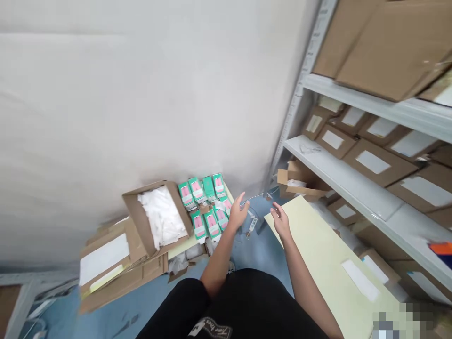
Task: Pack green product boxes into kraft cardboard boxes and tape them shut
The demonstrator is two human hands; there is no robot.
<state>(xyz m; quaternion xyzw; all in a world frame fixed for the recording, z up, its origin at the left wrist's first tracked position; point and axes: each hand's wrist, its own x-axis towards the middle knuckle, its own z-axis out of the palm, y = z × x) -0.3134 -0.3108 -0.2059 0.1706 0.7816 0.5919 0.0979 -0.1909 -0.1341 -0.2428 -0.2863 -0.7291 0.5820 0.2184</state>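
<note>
My left hand [239, 213] is held out over the floor with its fingers apart and nothing in it. Just left of it stand several green and pink boxes [213, 222], grouped in rows. My right hand [280, 220] is raised near the corner of a pale yellow board [310, 235], its fingers spread and slightly curled, holding nothing. Between and below the hands, a white power strip [252, 223] with a cable lies low down.
An open carton [180, 214] of white bags sits left of the green boxes, with a flattened-looking carton [137, 235] beside it. Shelving [339, 162] on the right holds several labelled cardboard boxes. An open cardboard box [300, 181] stands by its upright. A white wall rises ahead.
</note>
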